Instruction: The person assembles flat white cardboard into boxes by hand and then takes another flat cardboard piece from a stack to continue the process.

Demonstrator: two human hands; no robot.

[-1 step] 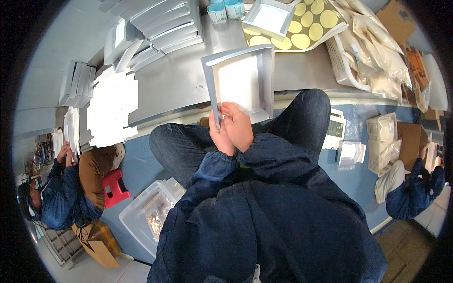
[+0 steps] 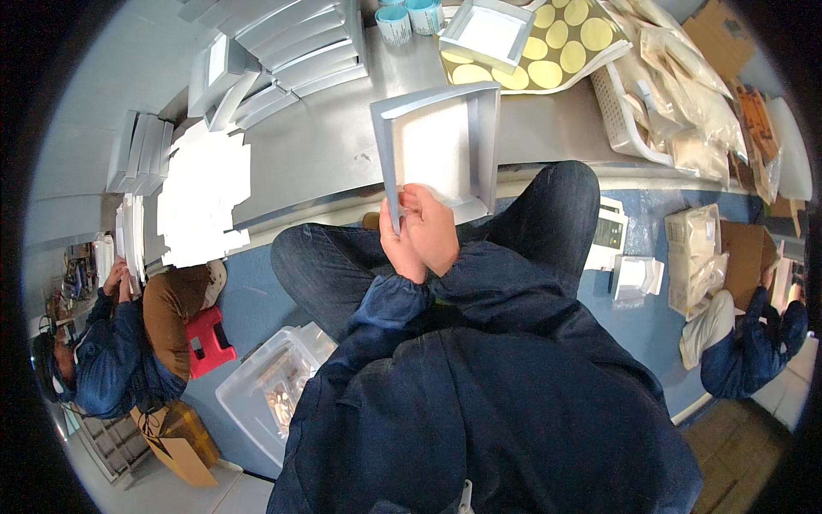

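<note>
A shallow grey box tray point(image 2: 486, 146) with a white inside is held up before me, tilted, over the table's near edge. My left hand point(image 2: 396, 250) is closed on its near left corner, from outside the left wall. Beside it, my right hand point(image 2: 433, 233) is closed on the same corner, its fingertips curled over the wall to the inside. Some of the fingers are hidden behind the wall and each other. Further back, a similar box tray point(image 2: 485, 36) rests on a sheet of round yellow stickers point(image 2: 556, 35).
Stacked grey boxes point(image 2: 308, 60) and flat white card blanks point(image 2: 204, 193) occupy the metal table's left. Rolls of blue labels point(image 2: 395, 26) stand at the back. A white basket point(image 2: 618, 111) of plastic bags is at right. Co-workers sit left point(image 2: 111, 368) and right point(image 2: 745, 360).
The box tray has shifted very slightly to the right and tilted a little in my hands. Both hands keep their grip and have barely moved.
</note>
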